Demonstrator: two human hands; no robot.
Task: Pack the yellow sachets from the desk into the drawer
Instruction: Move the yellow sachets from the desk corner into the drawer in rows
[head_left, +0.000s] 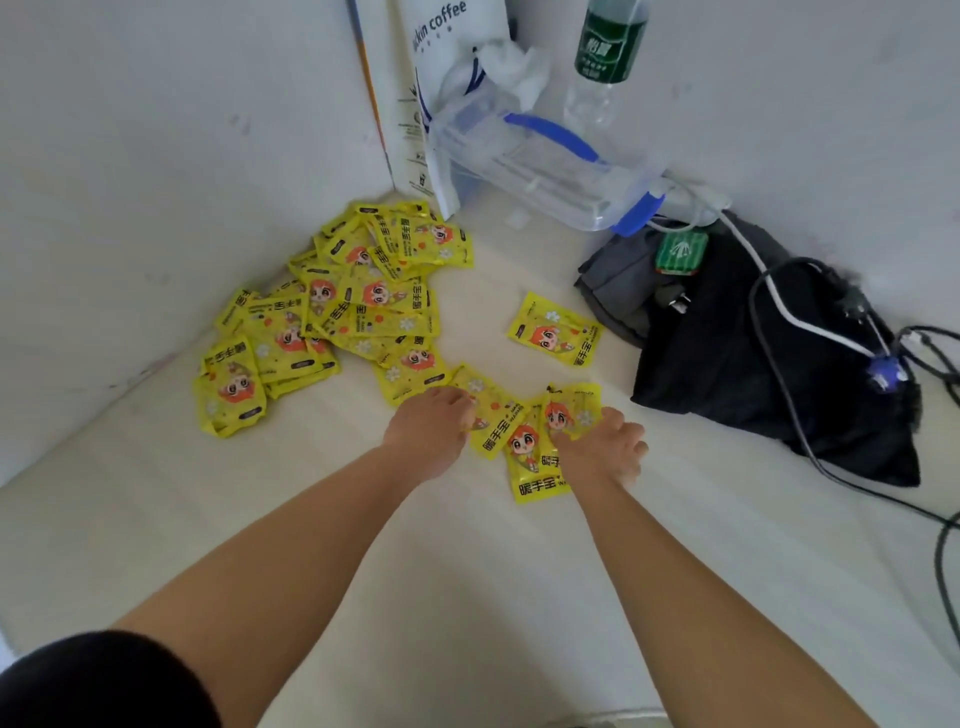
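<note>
Several yellow sachets with a cartoon face lie on the white desk. A big loose pile fills the far left corner. One sachet lies alone to the right. A small cluster of sachets lies between my hands. My left hand rests palm down on the cluster's left edge, fingers curled over a sachet. My right hand presses on the cluster's right side, fingers bent around the sachets. No drawer is in view.
A clear plastic box with blue handles stands at the back, with a white paper coffee bag and a green-labelled water bottle behind it. A black bag with cables over it lies at the right.
</note>
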